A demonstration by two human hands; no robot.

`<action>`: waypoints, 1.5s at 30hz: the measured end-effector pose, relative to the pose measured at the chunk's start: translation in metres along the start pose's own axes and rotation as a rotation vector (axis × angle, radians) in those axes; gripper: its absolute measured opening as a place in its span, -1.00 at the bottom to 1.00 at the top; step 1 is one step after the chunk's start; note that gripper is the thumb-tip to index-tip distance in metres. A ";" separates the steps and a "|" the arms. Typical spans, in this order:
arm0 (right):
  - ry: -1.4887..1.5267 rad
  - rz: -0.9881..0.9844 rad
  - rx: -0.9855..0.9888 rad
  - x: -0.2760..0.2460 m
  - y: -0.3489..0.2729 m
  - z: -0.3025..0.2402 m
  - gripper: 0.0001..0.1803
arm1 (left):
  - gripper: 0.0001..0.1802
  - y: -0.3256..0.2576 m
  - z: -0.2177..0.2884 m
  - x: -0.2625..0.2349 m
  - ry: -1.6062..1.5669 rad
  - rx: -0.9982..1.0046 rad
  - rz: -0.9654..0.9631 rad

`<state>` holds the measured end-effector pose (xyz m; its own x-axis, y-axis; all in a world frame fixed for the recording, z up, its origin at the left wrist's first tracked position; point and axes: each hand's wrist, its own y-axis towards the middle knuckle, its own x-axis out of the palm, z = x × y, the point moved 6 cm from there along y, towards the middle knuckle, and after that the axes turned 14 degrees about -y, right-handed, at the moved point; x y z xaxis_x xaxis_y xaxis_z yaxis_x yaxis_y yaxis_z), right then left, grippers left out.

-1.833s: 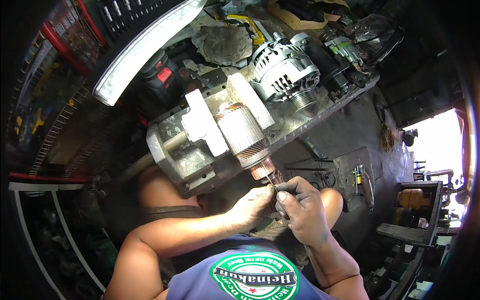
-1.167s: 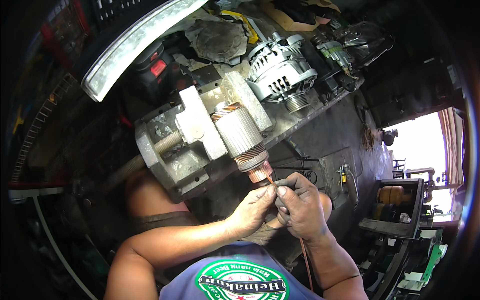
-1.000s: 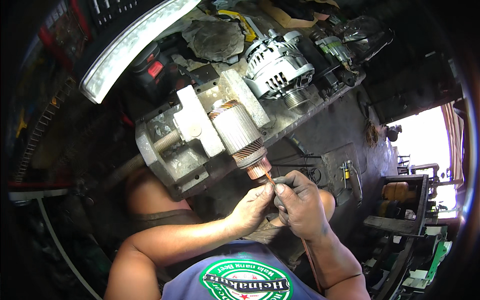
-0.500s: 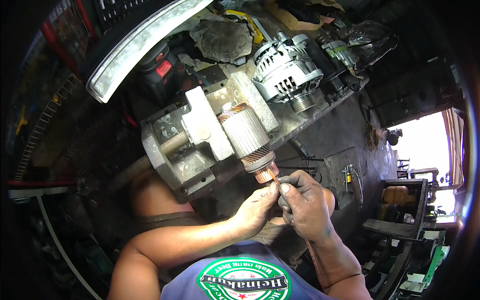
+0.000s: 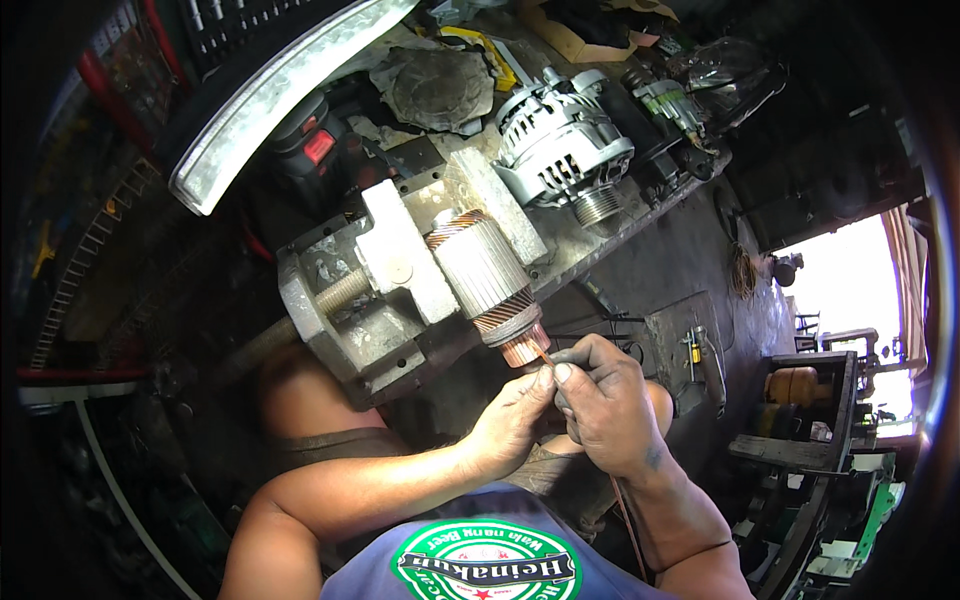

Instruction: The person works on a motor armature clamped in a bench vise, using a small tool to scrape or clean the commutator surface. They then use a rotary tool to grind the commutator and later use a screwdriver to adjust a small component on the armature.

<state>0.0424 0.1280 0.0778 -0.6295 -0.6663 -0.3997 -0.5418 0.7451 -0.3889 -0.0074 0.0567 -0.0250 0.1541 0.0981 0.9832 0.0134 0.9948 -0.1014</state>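
Note:
A motor armature (image 5: 478, 268) with a grooved steel core and copper windings is clamped in the grey bench vise (image 5: 398, 240). Its copper commutator (image 5: 524, 346) points toward me. Both hands meet just below that end, thumbs close together. My left hand (image 5: 508, 425) is closed, pinching a thin copper-coloured strip (image 5: 543, 354) whose tip reaches the commutator. Beside it, my right hand (image 5: 612, 405) is closed around the same strip, its fingers curled. A similar thin length hangs below the right wrist. Whether it is one piece with the strip is hidden by the hand.
An alternator (image 5: 562, 145) stands on the bench right of the vise. Behind are a black tool with a red part (image 5: 320, 148), a crumpled grey cloth (image 5: 435, 88) and a yellow holder (image 5: 485, 52). A bright lamp (image 5: 285, 100) arches over the left.
The vise, armature and alternator appear slightly farther left in view. Both hands stay at the commutator with the strip between their fingers, and its visible tip looks a little lower.

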 end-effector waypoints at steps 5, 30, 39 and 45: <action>-0.127 0.025 -0.035 -0.004 -0.004 0.010 -0.86 | -0.47 -0.003 -0.009 -0.007 -0.057 -0.093 -0.028; -1.083 0.876 0.030 -0.391 -0.038 0.181 -0.79 | -0.52 -0.018 -0.014 -0.024 0.975 -0.023 0.145; -1.043 0.507 0.153 -0.420 0.127 0.315 -0.61 | -0.62 -0.054 -0.026 -0.057 1.141 0.087 0.403; -0.970 0.578 0.213 -0.398 0.078 0.281 -0.38 | -0.61 -0.068 -0.018 -0.079 1.017 0.100 0.548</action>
<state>0.4073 0.4436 -0.0266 -0.0090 -0.0362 -0.9993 -0.1483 0.9883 -0.0345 -0.0029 -0.0192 -0.0989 0.8384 0.4938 0.2305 -0.3726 0.8281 -0.4188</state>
